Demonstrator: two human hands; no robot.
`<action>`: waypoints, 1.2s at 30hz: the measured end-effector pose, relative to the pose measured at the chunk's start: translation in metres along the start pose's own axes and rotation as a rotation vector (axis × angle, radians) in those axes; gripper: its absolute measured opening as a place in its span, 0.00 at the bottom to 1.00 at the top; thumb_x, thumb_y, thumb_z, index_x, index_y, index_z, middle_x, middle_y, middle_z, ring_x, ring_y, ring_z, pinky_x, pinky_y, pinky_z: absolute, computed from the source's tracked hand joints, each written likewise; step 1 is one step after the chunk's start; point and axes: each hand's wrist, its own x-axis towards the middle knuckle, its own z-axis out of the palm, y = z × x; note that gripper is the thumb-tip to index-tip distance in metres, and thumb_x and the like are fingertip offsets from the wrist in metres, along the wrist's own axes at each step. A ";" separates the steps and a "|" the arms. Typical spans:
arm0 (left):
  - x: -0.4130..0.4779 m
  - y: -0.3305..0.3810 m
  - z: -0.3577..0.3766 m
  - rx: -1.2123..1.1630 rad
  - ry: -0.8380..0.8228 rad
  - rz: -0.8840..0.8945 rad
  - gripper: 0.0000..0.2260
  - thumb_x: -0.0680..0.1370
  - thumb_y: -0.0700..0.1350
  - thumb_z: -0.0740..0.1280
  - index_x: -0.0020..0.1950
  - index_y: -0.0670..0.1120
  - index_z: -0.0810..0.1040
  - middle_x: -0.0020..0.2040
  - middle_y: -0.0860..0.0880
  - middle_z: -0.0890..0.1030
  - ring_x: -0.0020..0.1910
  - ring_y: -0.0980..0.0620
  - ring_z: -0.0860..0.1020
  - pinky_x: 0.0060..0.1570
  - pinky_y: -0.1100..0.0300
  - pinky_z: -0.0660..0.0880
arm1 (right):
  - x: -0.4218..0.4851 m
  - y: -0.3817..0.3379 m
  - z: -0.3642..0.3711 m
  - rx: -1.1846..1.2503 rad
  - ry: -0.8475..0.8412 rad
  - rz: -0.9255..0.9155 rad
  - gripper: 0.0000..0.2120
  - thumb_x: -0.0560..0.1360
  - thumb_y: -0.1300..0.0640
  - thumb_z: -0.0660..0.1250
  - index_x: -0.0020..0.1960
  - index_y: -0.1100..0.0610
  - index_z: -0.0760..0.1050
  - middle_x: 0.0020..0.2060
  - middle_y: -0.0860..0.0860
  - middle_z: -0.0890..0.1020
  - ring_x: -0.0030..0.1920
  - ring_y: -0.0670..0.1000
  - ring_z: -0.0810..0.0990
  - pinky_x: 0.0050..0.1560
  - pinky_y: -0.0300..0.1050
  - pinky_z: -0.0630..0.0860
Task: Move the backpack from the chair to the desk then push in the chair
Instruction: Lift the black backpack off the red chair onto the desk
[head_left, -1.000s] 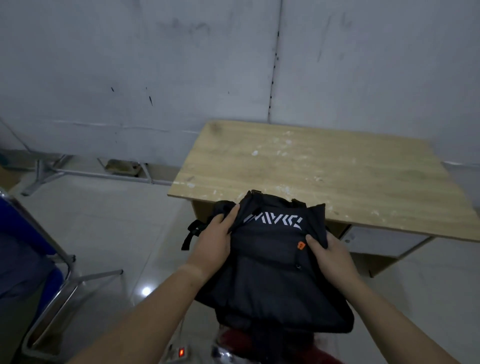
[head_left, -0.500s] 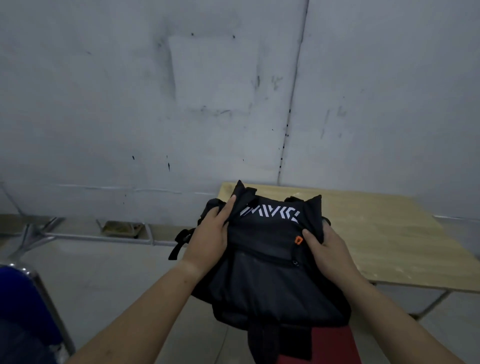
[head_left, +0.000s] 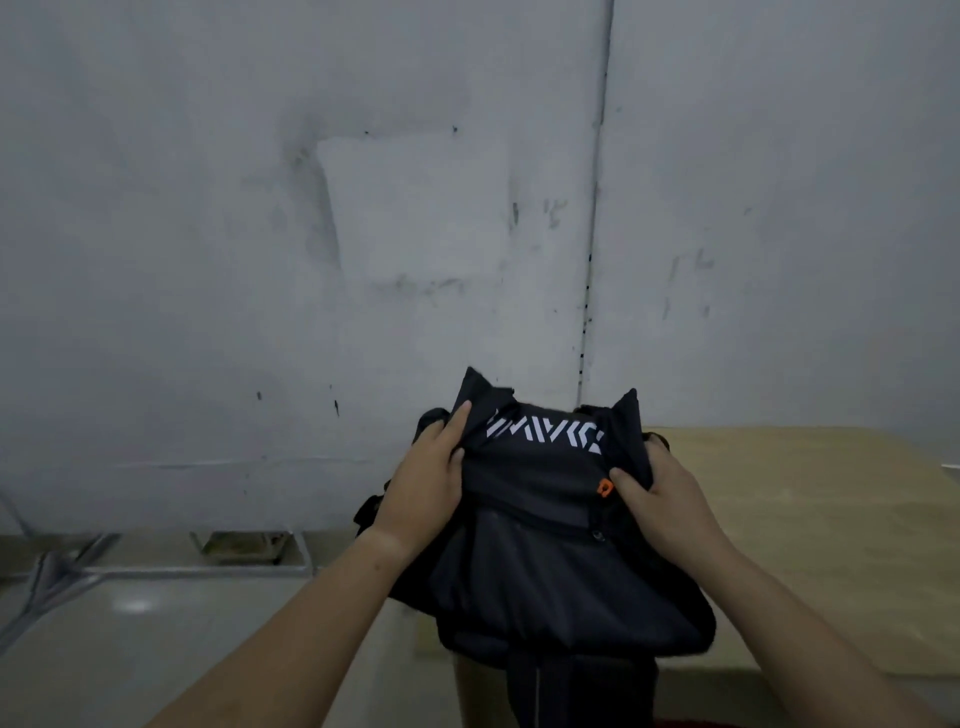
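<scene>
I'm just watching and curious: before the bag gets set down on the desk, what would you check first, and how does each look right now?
1. Left hand gripping the backpack: ok.
2. Right hand gripping it: ok.
3. Visible part of the desk bare: ok.
4. Backpack resting on the desk: cannot tell; it hides the near edge.
5. Hanging strap clear of the desk edge: cannot tell.
6. Chair free to push in: cannot tell, out of view.

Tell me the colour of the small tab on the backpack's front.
Orange, on the black backpack; the tab shows clearly in the head view.
</scene>
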 end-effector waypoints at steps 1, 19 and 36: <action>0.018 -0.004 0.005 0.007 -0.013 0.014 0.25 0.82 0.39 0.59 0.79 0.49 0.60 0.66 0.46 0.75 0.61 0.49 0.76 0.60 0.66 0.69 | 0.015 0.008 0.003 0.015 0.019 -0.004 0.10 0.77 0.61 0.66 0.43 0.47 0.73 0.47 0.50 0.76 0.46 0.46 0.78 0.41 0.31 0.68; 0.207 -0.112 0.133 -0.006 -0.014 -0.011 0.22 0.82 0.37 0.58 0.76 0.50 0.66 0.68 0.46 0.73 0.66 0.51 0.73 0.65 0.72 0.63 | 0.232 0.129 0.067 -0.017 0.111 -0.064 0.05 0.75 0.61 0.68 0.43 0.52 0.74 0.48 0.47 0.74 0.46 0.44 0.77 0.41 0.27 0.67; 0.269 -0.262 0.262 -0.143 -0.212 -0.204 0.29 0.83 0.44 0.59 0.80 0.54 0.49 0.79 0.43 0.56 0.73 0.47 0.66 0.66 0.63 0.64 | 0.327 0.252 0.182 -0.167 0.005 0.134 0.19 0.77 0.56 0.63 0.67 0.46 0.72 0.77 0.48 0.63 0.76 0.47 0.63 0.70 0.55 0.69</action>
